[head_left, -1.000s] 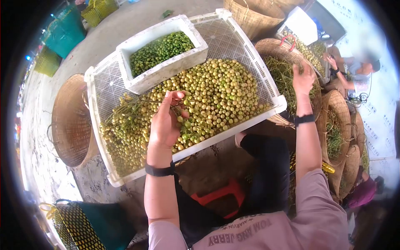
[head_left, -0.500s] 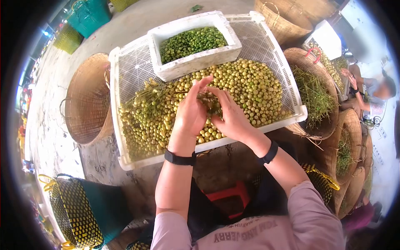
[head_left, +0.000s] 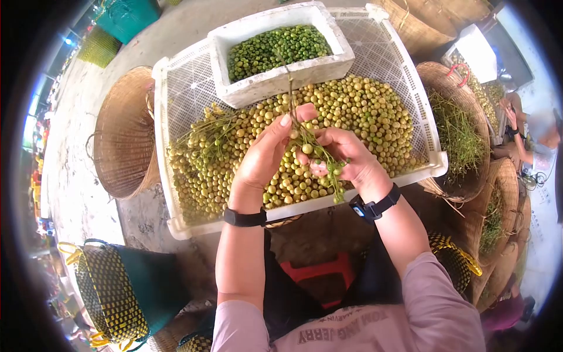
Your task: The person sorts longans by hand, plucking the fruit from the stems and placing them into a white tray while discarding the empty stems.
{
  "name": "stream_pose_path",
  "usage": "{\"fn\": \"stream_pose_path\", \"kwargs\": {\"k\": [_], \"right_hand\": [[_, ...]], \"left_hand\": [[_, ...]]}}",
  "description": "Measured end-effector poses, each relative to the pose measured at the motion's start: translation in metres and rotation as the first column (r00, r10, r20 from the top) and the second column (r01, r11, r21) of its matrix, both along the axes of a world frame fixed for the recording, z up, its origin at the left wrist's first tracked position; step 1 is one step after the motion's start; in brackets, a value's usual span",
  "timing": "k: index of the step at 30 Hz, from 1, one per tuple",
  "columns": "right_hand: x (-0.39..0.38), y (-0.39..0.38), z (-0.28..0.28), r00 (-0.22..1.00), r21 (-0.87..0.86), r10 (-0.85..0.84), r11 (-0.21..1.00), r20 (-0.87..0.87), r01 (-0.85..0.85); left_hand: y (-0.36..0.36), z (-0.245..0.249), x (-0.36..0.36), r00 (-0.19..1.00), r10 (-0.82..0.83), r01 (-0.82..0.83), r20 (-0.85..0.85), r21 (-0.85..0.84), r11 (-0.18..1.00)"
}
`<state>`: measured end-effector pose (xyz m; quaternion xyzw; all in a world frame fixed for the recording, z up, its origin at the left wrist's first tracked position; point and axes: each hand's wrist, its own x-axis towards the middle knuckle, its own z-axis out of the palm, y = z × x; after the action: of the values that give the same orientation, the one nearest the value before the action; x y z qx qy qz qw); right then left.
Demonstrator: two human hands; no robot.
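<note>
A thin fruit sprig (head_left: 307, 138) with small green and yellowish fruits stands between my hands, its bare stem pointing up and its fruited end hanging down. My left hand (head_left: 267, 149) pinches its stem between thumb and fingers. With the palm turned up, my right hand (head_left: 349, 155) curls its fingers around the lower, fruited part; the exact contact there is partly hidden. Below both hands spreads a heap of loose round yellow-green fruits (head_left: 369, 111) in a white perforated tray (head_left: 375, 35). More stemmed sprigs (head_left: 214, 132) lie at the left of the heap.
A white foam box (head_left: 287, 82) of small green fruits (head_left: 275, 53) sits on the tray's far side. A wicker basket (head_left: 123, 135) stands left; another basket (head_left: 437, 73) with stripped twigs (head_left: 451, 129) stands right. A yellow-black woven bag (head_left: 111, 287) is lower left. Another person (head_left: 528, 132) sits far right.
The sprig, mostly hidden between my hands before, now shows upright. My right hand has turned palm up and shifted right. The view has shifted slightly.
</note>
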<state>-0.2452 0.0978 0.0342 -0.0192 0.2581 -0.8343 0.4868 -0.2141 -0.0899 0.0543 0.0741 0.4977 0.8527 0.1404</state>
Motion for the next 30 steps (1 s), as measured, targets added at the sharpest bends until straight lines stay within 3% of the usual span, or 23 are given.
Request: {"fn": "stream_pose_path", "kwargs": {"k": [2,4,5,6,7,8,10,11,12,14,16,18,20,21,22,24,26,28,30], "right_hand": [[0.001,-0.002,0.001,0.993,0.054,0.008,0.999,-0.114,-0.002],[-0.001,-0.004,0.008,0.994,0.078,0.011,0.997,-0.11,-0.002],[-0.005,-0.007,0.006,0.935,0.327,-0.056,0.928,-0.351,0.178],[-0.008,-0.009,0.003,0.814,0.494,-0.047,0.774,-0.578,0.395],[-0.01,-0.011,-0.003,0.685,0.426,-0.125,0.699,-0.717,0.574],[-0.011,-0.016,-0.001,0.478,0.363,-0.082,0.544,-0.874,0.756],[-0.005,-0.019,0.005,0.026,0.085,0.144,0.417,-0.989,0.905],[-0.002,-0.025,0.008,-0.091,0.0,0.197,0.42,-0.976,0.908],[0.002,-0.03,0.007,-0.08,0.017,0.22,0.405,-0.972,0.914],[0.007,-0.036,0.009,-0.062,0.03,0.234,0.372,-0.97,0.928],[0.003,-0.033,0.004,-0.037,0.055,0.228,0.382,-0.973,0.923],[0.001,-0.031,0.002,-0.016,0.077,0.223,0.399,-0.975,0.914],[0.001,-0.028,0.002,0.462,0.295,-0.118,0.626,-0.879,0.722],[0.0,-0.026,0.001,0.464,0.297,-0.116,0.628,-0.878,0.72],[-0.003,-0.023,0.001,0.557,0.294,-0.204,0.677,-0.805,0.674],[-0.006,-0.019,0.003,0.719,0.259,-0.346,0.768,-0.603,0.586],[-0.005,-0.016,0.01,0.749,0.258,-0.346,0.788,-0.565,0.559],[-0.002,-0.018,0.015,0.733,0.51,-0.059,0.68,-0.678,0.527],[0.001,-0.027,0.004,0.587,0.389,-0.047,0.706,-0.808,0.592]], "left_hand": [[0.002,-0.001,-0.003,0.998,0.042,-0.043,-0.035,-0.016,0.999],[0.007,-0.001,-0.003,0.994,0.097,-0.097,0.058,-0.007,0.995],[0.011,-0.004,-0.006,0.972,0.188,-0.204,0.139,0.114,0.972],[0.012,-0.009,-0.007,0.937,0.265,-0.315,0.23,0.222,0.923],[0.01,-0.013,-0.008,0.911,0.305,-0.369,0.277,0.221,0.903],[0.01,-0.012,-0.008,0.911,0.307,-0.37,0.276,0.219,0.903],[0.014,-0.011,-0.008,0.851,0.391,-0.452,0.351,0.11,0.885],[0.016,-0.005,-0.006,0.85,0.389,-0.441,0.357,0.074,0.895],[0.017,-0.008,-0.006,0.85,0.386,-0.438,0.357,0.074,0.896],[0.018,-0.013,-0.005,0.846,0.386,-0.381,0.367,-0.09,0.92],[0.02,-0.014,-0.005,0.866,0.358,-0.348,0.348,-0.094,0.933],[0.021,-0.017,-0.008,0.878,0.453,-0.427,0.156,-0.173,0.887],[0.016,-0.015,-0.008,0.864,0.486,-0.451,0.13,-0.227,0.863],[0.015,-0.01,-0.007,0.842,0.527,-0.481,0.116,-0.282,0.83],[0.014,-0.007,-0.007,0.817,0.568,-0.51,0.1,-0.334,0.793],[0.008,-0.012,-0.01,0.813,0.575,-0.53,0.097,-0.286,0.798],[0.006,-0.014,-0.01,0.825,0.542,-0.512,0.16,-0.193,0.837],[0.008,-0.013,-0.009,0.835,0.514,-0.485,0.197,-0.176,0.857],[0.012,-0.012,-0.01,0.825,0.551,-0.522,0.121,-0.209,0.827]]}}
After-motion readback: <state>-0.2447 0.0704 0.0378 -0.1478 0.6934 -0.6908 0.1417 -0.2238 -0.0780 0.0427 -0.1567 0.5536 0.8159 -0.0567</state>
